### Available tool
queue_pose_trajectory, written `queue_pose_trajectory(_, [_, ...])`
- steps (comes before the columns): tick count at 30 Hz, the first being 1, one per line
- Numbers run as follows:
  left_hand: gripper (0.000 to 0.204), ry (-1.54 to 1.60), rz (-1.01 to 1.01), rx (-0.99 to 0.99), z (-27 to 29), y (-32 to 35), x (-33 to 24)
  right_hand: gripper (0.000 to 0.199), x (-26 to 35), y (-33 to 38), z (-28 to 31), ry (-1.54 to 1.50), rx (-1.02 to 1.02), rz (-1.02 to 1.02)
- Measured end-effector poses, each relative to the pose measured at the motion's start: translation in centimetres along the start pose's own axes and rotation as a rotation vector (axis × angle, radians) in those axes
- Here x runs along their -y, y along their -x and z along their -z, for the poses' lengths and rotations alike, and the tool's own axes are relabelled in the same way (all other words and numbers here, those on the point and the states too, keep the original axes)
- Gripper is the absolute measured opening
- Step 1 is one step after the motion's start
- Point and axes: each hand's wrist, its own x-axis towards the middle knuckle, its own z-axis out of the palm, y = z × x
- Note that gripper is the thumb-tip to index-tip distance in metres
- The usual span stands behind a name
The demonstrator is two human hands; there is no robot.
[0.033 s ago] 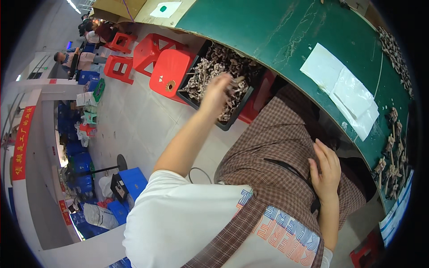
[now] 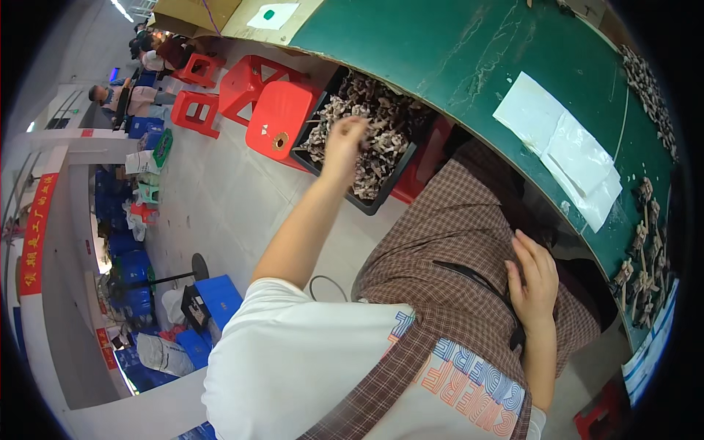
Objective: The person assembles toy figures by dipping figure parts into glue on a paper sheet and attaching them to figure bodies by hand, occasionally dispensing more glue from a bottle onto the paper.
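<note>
My left hand (image 2: pixel 343 145) is over a black tray (image 2: pixel 314 163), its fingers bent and drawn together. What they hold, if anything, is hidden. The tray is heaped with small knobbly grey-brown pieces (image 2: pixel 383 156), too fine to name. My right hand (image 2: pixel 535 275) lies on the brown checked apron (image 2: pixel 440 235) over my lap, with its fingers stretched out and nothing in it.
A green-topped table (image 2: pixel 418 44) curves along the far and right side. White plastic sheets (image 2: pixel 561 147) lie on it, and more dark pieces on sticks (image 2: pixel 642 257) are at its right. Red stools (image 2: pixel 279 117) stand left of the tray. People (image 2: pixel 121 99) are in the far left background.
My left hand has shifted a little to the left over the tray, and its fingers have curled in. My right hand stays nearly where it was.
</note>
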Motion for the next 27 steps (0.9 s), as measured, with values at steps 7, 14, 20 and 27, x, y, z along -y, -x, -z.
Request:
queue_pose_trajectory(7, [0.052,-1.191,-0.314,-0.355,5.6,-8.5,9.9,0.027,0.4,-0.2,1.3,-0.012,-0.024,0.055])
queue_pose_trajectory(14, [0.045,-0.838,-0.808,-0.344,-3.6,0.3,1.5,0.032,-0.8,-0.1,5.8,-0.038,-0.245,0.242])
queue_pose_trajectory(20, [0.049,-0.566,-1.283,0.217,-12.8,9.0,-2.1,0.016,-6.3,-5.3,14.9,0.466,-0.428,-0.036])
queue_pose_trajectory(27, [0.043,-0.319,-1.348,0.716,-20.1,17.1,-4.1,0.036,-24.7,-10.8,20.8,0.800,-0.361,-0.312])
